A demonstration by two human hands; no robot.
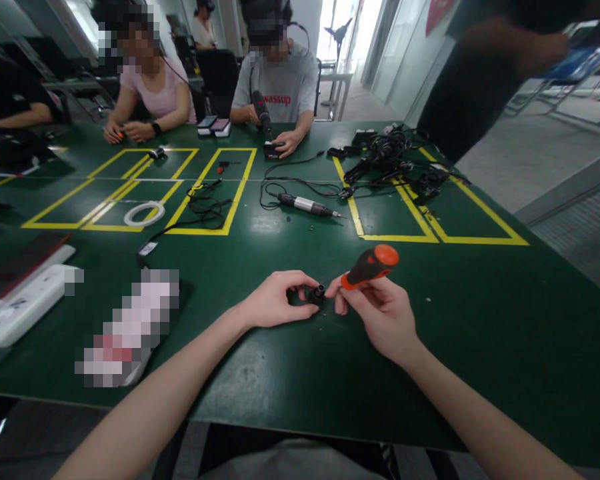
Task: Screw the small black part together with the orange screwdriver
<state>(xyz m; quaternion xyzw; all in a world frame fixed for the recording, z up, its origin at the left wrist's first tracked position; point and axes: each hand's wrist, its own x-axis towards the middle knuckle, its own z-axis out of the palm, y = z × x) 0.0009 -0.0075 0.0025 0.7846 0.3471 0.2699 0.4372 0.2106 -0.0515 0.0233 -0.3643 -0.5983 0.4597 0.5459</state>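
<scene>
Near the middle of the green table [260,373], my left hand [283,298] pinches a small black cylindrical part [318,294] between thumb and fingers. Just to its right, my right hand [380,310] is closed on a screwdriver with an orange and black handle [371,265]. The handle tilts up and to the right. Its shaft and tip are hidden by my right fingers. My right fingertips are close beside the black part; whether they touch it I cannot tell. A few tiny bits lie on the table near the part.
Beyond my hands lies a grey and black electric screwdriver [307,205] with its cord. Tangled black cables [385,157] sit at the back right. A white power strip [27,303] and a pixelated pink object [135,327] are at left. People work across the table.
</scene>
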